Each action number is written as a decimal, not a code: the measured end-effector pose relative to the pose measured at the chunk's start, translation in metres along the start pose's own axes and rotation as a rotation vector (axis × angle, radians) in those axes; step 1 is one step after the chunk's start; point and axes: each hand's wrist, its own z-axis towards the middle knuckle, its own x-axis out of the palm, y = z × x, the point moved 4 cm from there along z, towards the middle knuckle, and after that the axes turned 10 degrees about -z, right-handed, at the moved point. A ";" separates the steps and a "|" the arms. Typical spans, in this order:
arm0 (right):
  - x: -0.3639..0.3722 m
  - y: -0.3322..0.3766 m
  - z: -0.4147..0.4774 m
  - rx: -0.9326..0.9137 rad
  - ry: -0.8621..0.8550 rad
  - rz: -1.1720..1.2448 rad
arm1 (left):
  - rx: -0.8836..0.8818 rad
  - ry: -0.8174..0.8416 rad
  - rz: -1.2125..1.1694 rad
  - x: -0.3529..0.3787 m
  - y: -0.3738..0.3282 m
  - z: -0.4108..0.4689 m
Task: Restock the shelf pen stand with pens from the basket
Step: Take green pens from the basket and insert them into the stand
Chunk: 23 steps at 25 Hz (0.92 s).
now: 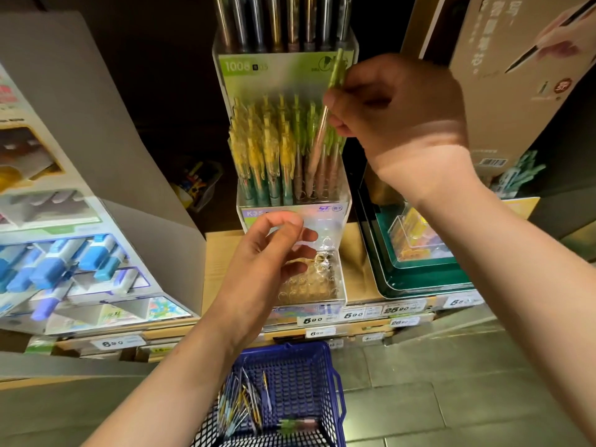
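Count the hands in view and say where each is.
2. The right hand pinches a pen at the stand's middle tier. The left hand, seemingly empty, is lower, before the bottom tier. The printed hand on a box top right is not counted.

The right hand [396, 114] covers the middle of the green-capped pen with a pale pink barrel [337, 64] it pinches. The pen's lower end is lost among the packed yellow and green pens [277, 146] in the clear acrylic pen stand [322, 221]. The left hand [267, 253] hides part of the stand's lower tier; blur leaves it unclear whether its fingertips touch the acrylic. The row of dark metallic pens [274, 21] is cut off by the top edge. The blue plastic mesh basket [300, 372] runs past the bottom edge, its left side behind the left forearm, and the loose pens inside [245, 404] are too blurred to count.
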 end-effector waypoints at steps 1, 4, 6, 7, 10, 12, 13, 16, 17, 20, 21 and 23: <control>0.004 0.001 0.000 -0.003 0.009 -0.034 | 0.001 0.002 0.018 -0.001 0.000 0.000; 0.014 0.000 -0.001 0.014 0.060 -0.095 | 0.002 0.003 0.048 -0.005 -0.001 -0.001; 0.018 0.001 -0.004 0.008 0.077 -0.121 | 0.004 0.003 0.050 -0.008 -0.002 -0.001; 0.021 0.001 -0.006 0.002 0.082 -0.141 | 0.004 0.001 0.047 -0.010 -0.002 -0.002; 0.033 -0.003 -0.013 -0.034 0.147 -0.293 | -0.002 -0.008 0.038 -0.013 0.000 -0.003; 0.040 -0.009 -0.017 -0.040 0.186 -0.343 | -0.006 -0.004 0.028 -0.013 0.001 -0.004; 0.042 -0.012 -0.017 -0.033 0.183 -0.341 | -0.008 -0.002 0.024 -0.014 0.001 -0.004; 0.043 -0.016 -0.018 -0.028 0.148 -0.329 | -0.015 0.000 0.019 -0.017 0.002 -0.005; 0.043 -0.016 -0.019 -0.034 0.143 -0.337 | -0.017 0.001 0.018 -0.018 0.003 -0.006; 0.044 -0.013 -0.021 -0.035 0.139 -0.357 | -0.018 0.011 0.016 -0.022 0.004 -0.009; 0.044 -0.014 -0.021 -0.027 0.148 -0.360 | -0.017 0.015 0.014 -0.023 0.004 -0.009; 0.047 -0.016 -0.022 -0.017 0.181 -0.390 | -0.018 0.018 -0.003 -0.024 0.003 -0.011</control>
